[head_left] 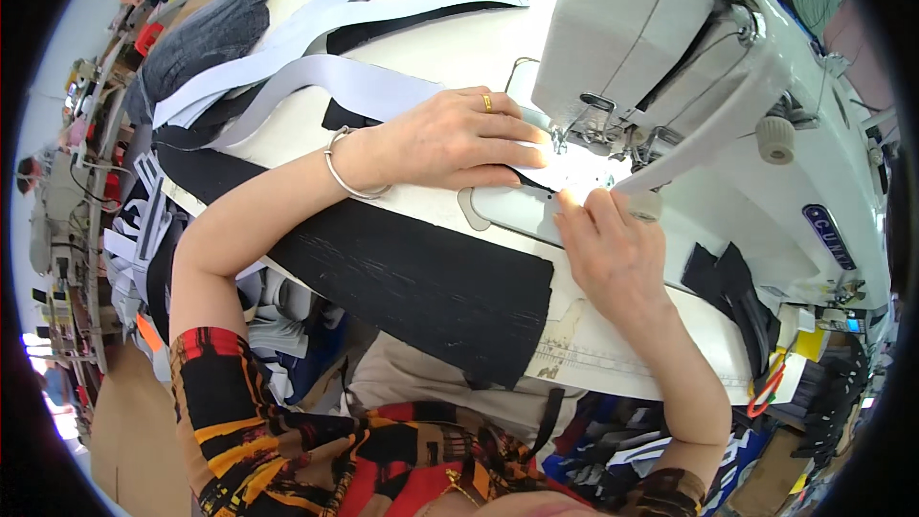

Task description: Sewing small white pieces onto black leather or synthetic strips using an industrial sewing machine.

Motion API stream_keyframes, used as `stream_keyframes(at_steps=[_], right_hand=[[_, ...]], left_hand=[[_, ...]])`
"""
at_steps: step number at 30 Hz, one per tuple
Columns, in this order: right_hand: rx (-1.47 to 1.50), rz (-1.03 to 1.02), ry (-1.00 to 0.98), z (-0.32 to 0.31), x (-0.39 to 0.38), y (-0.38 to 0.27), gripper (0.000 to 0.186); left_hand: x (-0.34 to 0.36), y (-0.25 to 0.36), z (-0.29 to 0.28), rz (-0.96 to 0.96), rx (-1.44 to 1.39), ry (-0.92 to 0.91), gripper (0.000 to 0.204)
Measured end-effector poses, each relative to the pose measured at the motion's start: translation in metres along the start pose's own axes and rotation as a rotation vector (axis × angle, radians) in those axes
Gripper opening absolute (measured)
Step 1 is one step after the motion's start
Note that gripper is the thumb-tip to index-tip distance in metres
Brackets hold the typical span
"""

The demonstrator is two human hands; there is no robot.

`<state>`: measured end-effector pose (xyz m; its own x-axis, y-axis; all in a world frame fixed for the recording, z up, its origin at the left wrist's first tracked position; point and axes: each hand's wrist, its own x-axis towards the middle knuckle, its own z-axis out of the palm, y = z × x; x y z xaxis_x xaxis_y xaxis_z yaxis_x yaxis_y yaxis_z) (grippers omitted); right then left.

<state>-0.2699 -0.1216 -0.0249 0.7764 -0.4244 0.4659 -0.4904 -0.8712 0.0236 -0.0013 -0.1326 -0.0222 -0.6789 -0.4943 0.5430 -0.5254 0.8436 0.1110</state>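
Note:
My left hand (445, 139) lies flat at the needle area of a white sewing machine (622, 29), fingers stretched toward the presser foot (561, 142). Under its fingertips is a fabric strip (532, 181) with a dark edge; lamp glare washes out the rest. My right hand (617, 249) is closed in a pinch in front of the needle, at the near end of that strip. Its fingers hide most of what they grip. A white fabric strip with dark backing (373, 84) runs from the left toward my left hand.
A long black fabric panel (431, 278) lies along the table's near edge, under my left forearm. Grey denim pieces (206, 43) and more strips are heaped at the far left. Dark scraps (732, 292) and red-handled scissors (766, 388) lie at the right.

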Motion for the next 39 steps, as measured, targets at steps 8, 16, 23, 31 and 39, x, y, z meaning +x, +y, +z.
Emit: stream_keyframes(at_steps=[8,16,23,31,39], right_hand=[[0.033,0.041,-0.041,0.004,-0.004,0.001,0.027],[-0.051,-0.003,-0.060,0.000,-0.003,0.002,0.025],[-0.120,0.040,-0.020,0.006,-0.007,0.008,0.030],[0.008,0.030,0.072,0.002,-0.003,0.005,0.031],[0.051,0.036,0.096,0.003,-0.004,0.007,0.027]], left_hand=[[-0.003,0.008,-0.009,-0.105,-0.070,-0.138,0.030],[0.003,-0.001,-0.007,-0.011,-0.109,-0.124,0.028],[0.011,-0.008,-0.003,-0.039,-0.107,-0.089,0.025],[0.014,-0.019,-0.004,-0.074,-0.107,-0.050,0.025],[0.012,-0.018,-0.003,-0.106,-0.042,-0.056,0.020]])
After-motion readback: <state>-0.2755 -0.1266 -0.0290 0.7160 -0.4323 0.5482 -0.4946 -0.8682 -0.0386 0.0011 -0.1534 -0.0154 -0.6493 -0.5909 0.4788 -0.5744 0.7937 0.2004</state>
